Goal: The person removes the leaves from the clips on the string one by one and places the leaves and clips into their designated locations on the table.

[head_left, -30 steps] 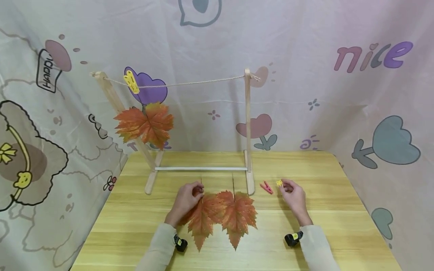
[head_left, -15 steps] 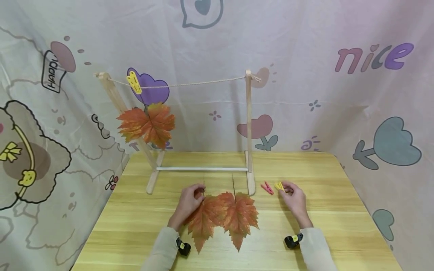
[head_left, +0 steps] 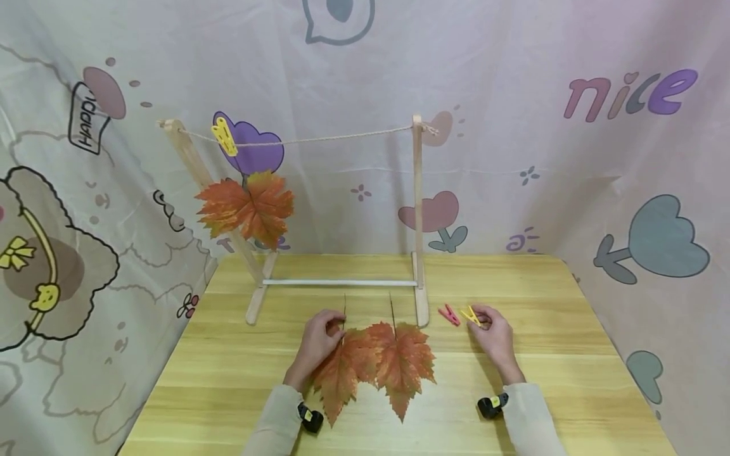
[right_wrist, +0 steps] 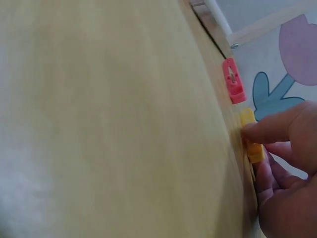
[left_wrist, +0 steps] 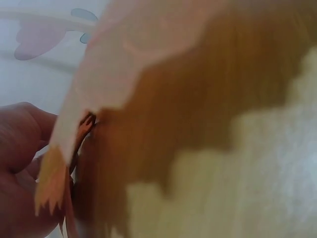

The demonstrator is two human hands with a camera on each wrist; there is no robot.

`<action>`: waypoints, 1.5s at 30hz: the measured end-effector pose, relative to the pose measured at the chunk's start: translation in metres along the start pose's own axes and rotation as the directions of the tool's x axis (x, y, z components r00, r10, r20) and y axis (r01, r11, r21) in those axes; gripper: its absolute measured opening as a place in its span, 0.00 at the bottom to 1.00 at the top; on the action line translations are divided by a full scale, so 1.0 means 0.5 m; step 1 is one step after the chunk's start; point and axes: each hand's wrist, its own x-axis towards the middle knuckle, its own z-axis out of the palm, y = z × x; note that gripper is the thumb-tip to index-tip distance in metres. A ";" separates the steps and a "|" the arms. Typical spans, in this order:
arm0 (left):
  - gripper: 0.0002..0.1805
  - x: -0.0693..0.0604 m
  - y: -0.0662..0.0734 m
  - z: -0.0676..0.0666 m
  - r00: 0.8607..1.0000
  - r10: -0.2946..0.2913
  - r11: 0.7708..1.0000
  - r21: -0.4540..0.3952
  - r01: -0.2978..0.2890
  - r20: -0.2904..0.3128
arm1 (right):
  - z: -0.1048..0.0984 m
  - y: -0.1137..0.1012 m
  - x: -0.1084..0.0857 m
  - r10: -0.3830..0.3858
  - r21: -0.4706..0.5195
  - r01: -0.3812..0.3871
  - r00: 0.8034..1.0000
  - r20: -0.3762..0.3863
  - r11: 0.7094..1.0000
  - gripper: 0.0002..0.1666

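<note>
My left hand (head_left: 320, 334) pinches the stem of the left maple leaf (head_left: 338, 380), orange-red and raised off the table in the left wrist view, where it hides most of the fingertips. A second maple leaf (head_left: 402, 367) lies against it on the right, its thin stem pointing to the back. On the right side of the table, my right hand (head_left: 493, 330) holds a yellow clothespin (right_wrist: 251, 136) between thumb and fingers. Just left of that sits a pink clothespin (right_wrist: 233, 81), untouched on the tabletop.
Behind the leaves stands a wooden frame (head_left: 418, 209) with a rope (head_left: 325, 139) strung across its top. From the rope's left part hangs another maple leaf (head_left: 251, 209), clipped by a yellow clothespin (head_left: 225, 137). A white rod (head_left: 342, 282) joins the frame's feet.
The yellow clothespin in my right hand has turned, so its two legs now show. My left hand and its leaf have shifted slightly right.
</note>
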 end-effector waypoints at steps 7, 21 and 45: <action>0.16 -0.004 -0.002 0.004 0.999 -0.049 0.997 -0.053 0.048 -0.007 | -0.012 0.011 -0.002 0.023 0.135 -0.029 0.999 0.042 0.990 0.24; 0.17 -0.006 0.000 -0.013 0.992 -0.124 0.962 -0.247 0.116 -0.017 | -0.013 0.017 -0.011 0.013 0.304 -0.018 1.000 0.018 0.953 0.26; 0.15 0.000 0.022 -0.097 0.983 -0.155 0.941 -0.317 0.116 -0.100 | -0.022 -0.122 -0.011 -0.075 0.318 0.074 0.997 -0.007 0.945 0.17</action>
